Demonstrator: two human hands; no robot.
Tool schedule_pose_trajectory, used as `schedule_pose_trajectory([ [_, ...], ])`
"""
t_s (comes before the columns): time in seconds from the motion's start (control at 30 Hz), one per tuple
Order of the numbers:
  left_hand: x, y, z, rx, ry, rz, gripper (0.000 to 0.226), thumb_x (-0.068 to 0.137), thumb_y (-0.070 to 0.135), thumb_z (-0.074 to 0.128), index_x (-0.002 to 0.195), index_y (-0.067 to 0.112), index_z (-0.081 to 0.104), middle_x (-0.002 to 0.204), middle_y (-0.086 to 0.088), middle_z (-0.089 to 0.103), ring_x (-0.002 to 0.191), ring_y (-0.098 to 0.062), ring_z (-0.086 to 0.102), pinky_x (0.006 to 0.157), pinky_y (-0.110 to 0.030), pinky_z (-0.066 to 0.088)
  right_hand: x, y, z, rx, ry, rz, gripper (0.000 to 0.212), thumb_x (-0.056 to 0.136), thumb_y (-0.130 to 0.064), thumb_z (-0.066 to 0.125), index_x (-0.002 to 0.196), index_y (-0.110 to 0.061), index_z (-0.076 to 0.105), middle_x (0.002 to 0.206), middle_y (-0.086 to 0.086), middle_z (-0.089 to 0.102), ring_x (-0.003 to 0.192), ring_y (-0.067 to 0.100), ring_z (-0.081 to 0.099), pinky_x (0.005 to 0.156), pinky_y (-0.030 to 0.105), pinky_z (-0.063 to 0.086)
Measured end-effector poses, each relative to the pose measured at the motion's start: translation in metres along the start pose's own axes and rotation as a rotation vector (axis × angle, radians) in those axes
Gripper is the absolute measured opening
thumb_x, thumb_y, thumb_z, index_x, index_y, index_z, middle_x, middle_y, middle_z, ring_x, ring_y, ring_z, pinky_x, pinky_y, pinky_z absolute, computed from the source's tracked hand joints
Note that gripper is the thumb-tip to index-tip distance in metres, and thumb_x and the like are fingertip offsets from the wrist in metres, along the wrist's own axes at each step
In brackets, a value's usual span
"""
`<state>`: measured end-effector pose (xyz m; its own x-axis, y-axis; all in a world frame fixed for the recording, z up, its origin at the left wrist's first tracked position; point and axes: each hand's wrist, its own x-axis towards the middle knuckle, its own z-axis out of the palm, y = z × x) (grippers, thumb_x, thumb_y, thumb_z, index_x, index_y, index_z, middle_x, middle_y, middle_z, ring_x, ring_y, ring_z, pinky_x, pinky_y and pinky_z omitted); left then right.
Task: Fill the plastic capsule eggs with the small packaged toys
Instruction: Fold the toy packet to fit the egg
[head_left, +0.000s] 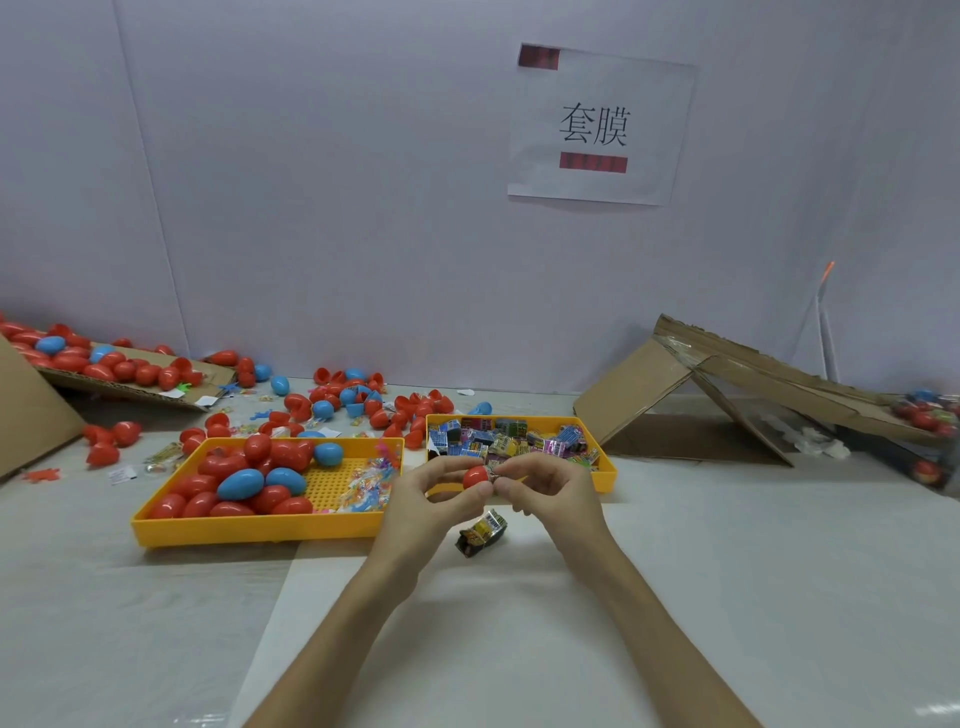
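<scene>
Sign (595, 127) reads 套膜; left hand (431, 493) grips red egg (475, 477), right hand (553, 491) fingers (521, 469) pinch, seemingly, toy packet (494, 472).

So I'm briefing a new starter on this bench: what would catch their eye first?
Probably the hands at centre: the left hand holds a red capsule egg while the right hand pinches a small packet against it. Just behind, the left yellow tray holds red and blue eggs and the right yellow tray holds toy packets.

Bright, even light from above, soft shadow under the yellow tray (260, 530), highlights on the red eggs (228, 465) (glossy plastic), wide-angle bowing and blur at the right edge of the bench (727, 597).
</scene>
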<state>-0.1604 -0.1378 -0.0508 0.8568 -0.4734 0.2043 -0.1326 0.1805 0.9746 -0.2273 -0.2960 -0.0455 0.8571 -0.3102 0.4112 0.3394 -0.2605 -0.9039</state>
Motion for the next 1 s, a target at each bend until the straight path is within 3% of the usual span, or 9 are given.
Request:
schedule_pose_trajectory([
  [0.13,-0.0001,0.0001,-0.0011,0.015,-0.004,-0.005,0.025,0.086,0.011,0.078,0.106,0.026,0.074,0.092,0.012,0.076,0.089,-0.018,0.075,0.071,-0.021,0.058,-0.0001,-0.0015,0.001,-0.002,0.017,0.005,0.02,0.085,-0.008,0.078,0.081,-0.028,0.079,0.082,-0.005,0.074,0.066,0.009,0.062,0.059,0.017,0.048],
  [0.4,-0.0007,0.0006,-0.001,0.011,0.011,0.01,0.026,0.085,0.009,0.079,0.101,0.028,0.075,0.092,0.007,0.076,0.087,-0.02,0.075,0.07,-0.022,0.058,0.0002,-0.0027,0.0022,-0.025,0.034,0.004,0.026,0.085,-0.011,0.078,0.077,-0.035,0.078,0.079,-0.008,0.073,0.065,0.009,0.059,0.058,0.016,0.046],
  [0.8,-0.0005,0.0003,-0.001,0.084,0.029,0.045,0.026,0.085,0.008,0.079,0.1,0.029,0.073,0.098,0.0,0.075,0.084,-0.014,0.074,0.068,-0.022,0.058,0.0001,-0.0008,0.0027,-0.04,0.032,0.001,0.013,0.083,-0.012,0.08,0.082,-0.025,0.079,0.081,-0.009,0.072,0.066,0.01,0.057,0.058,0.018,0.046],
  [1.0,-0.0011,0.0007,-0.001,0.053,0.006,0.039,0.026,0.086,0.009,0.079,0.101,0.03,0.075,0.095,0.004,0.075,0.084,-0.015,0.075,0.068,-0.022,0.059,0.0004,-0.0009,0.0033,-0.055,0.027,-0.006,0.021,0.085,-0.011,0.079,0.08,-0.031,0.078,0.083,-0.007,0.073,0.065,0.009,0.058,0.059,0.018,0.047],
])
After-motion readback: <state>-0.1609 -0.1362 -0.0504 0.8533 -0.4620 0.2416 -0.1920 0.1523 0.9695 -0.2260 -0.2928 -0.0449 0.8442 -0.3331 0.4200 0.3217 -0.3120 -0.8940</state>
